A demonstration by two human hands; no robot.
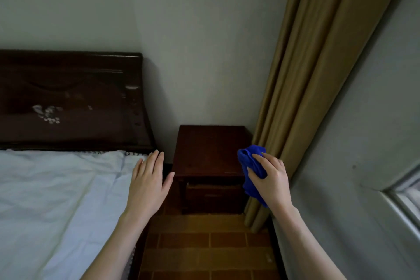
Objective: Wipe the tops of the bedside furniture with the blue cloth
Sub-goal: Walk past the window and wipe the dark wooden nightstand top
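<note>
A small dark wooden nightstand [209, 150] stands against the wall between the bed and the curtain, its top bare. My right hand [269, 179] grips a bunched blue cloth [251, 161] at the nightstand's right front corner; part of the cloth hangs below my palm. My left hand [148, 180] hovers flat with fingers apart over the gap between the bed's edge and the nightstand, holding nothing. The dark carved headboard [72, 98] rises behind the bed on the left.
A bed with a pale sheet [56, 200] fills the lower left. A tan curtain [306, 98] hangs just right of the nightstand. A grey wall and window frame [402, 202] close in the right side. Brown tiled floor [204, 245] lies in front.
</note>
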